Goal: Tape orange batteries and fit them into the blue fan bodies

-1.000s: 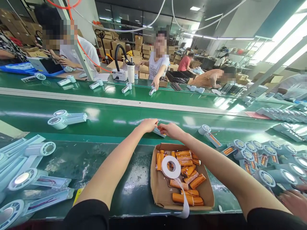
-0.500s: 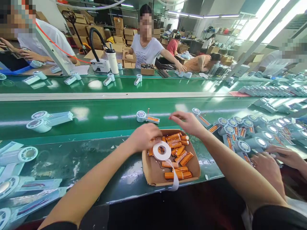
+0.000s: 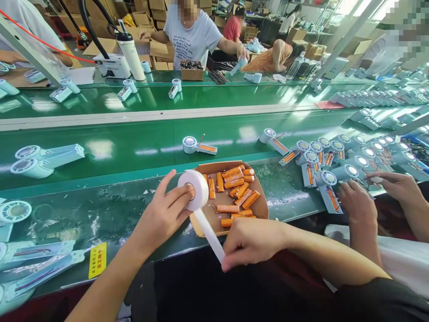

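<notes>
My left hand [image 3: 169,208] holds a roll of white tape [image 3: 200,190], with fingers pushed into its core. A strip of tape [image 3: 209,235] runs down from the roll to my right hand [image 3: 251,241], which pinches its free end between thumb and finger. Behind both hands, a shallow cardboard box [image 3: 197,228] lies at the bench's near edge. Several orange-wrapped battery cells [image 3: 234,183] with thin wires lie loose inside it; my right hand hides part of the nearest ones.
On the green conveyor [image 3: 140,147] lies a pale blue fan-like housing [image 3: 190,144] with an orange cell in its handle. Many similar housings [image 3: 325,178] crowd the right, where a co-worker's hands [image 3: 358,205] work. More housings [image 3: 43,268] lie left, near a yellow label [image 3: 98,260].
My left hand has picked the tape roll up out of the box. My right hand has come down and toward me, gripping the tape's end. The view has tilted downward.
</notes>
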### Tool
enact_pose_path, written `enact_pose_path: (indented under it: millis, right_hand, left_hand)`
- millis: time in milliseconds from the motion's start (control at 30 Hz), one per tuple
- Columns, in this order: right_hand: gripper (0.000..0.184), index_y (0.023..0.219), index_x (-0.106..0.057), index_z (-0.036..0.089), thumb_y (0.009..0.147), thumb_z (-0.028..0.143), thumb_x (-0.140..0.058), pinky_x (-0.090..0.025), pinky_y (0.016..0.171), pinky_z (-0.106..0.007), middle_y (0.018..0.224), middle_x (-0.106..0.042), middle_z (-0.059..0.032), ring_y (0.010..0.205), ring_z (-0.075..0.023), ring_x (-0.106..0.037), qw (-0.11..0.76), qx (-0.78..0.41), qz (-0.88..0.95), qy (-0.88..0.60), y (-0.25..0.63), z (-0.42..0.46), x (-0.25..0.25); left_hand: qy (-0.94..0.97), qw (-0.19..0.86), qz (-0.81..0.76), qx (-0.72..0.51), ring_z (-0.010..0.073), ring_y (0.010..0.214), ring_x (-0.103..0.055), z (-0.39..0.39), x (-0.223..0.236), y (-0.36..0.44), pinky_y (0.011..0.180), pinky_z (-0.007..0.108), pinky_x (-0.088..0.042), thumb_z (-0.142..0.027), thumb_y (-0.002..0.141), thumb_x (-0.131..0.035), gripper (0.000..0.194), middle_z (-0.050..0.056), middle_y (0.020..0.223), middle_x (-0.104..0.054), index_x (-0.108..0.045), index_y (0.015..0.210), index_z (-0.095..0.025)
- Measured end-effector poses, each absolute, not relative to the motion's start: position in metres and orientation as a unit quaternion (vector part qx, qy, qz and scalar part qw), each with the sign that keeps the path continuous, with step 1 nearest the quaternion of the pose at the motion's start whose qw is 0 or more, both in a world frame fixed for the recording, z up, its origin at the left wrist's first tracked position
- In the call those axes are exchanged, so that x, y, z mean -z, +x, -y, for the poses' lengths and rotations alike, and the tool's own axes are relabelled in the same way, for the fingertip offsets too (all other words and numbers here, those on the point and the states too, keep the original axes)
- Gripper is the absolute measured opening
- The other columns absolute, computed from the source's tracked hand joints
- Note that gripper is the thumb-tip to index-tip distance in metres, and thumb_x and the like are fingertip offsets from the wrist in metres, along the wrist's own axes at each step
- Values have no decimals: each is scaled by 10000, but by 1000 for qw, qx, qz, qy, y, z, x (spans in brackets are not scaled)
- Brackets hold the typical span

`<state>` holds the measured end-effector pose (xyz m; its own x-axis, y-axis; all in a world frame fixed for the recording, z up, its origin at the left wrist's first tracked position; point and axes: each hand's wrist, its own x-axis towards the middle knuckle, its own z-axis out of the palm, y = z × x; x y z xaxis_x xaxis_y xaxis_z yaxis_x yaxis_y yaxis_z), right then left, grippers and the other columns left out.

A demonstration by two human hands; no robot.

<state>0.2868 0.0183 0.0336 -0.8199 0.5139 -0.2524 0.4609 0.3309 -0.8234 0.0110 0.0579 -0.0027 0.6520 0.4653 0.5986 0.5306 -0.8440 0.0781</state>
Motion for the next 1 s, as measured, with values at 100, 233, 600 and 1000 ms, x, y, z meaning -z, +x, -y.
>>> enact_pose_path:
  millis: [100,233,600,1000]
  right_hand:
    - [263,879,-806,284,1024,446,-657,-522,649,-267,813,-788,10,718,-183,-724,43,-446,838,-312,288,-33,-27]
    - [208,1003,-811,212,854,336,-884,-536,764,-328,993,-812,-103,963,-309,-757,-15,-241,841,-484,288,-62,-6]
    - [612,1254,-765,184,848,638,-831,-631,868,-344,1056,-824,-98,1006,-231,-765,302,-645,596,-372,301,-66,-7]
    - [488,1114,-849,213,745,515,-950,-682,726,-361,1053,-847,-76,887,-247,-809,394,-580,560,-442,307,-65,-31]
  left_hand:
    - [-887,65,306,338,292,1236,-710,-41,9,-1,1230,631,-544,-130,992,-630,361,67,1165,-764,-643,1337,-235]
    - [-884,56,326,330,306,1292,-679,-27,17,2,1200,626,-572,-121,993,-637,272,76,1164,-752,-664,1247,-212]
    - [-909,58,290,293,302,1276,-687,-20,17,8,1209,600,-563,6,958,-605,302,105,1171,-770,-727,1210,-106]
    - [-929,130,255,235,411,1588,-394,-18,7,8,1066,470,-687,24,959,-607,301,86,1239,-751,-772,1148,-142]
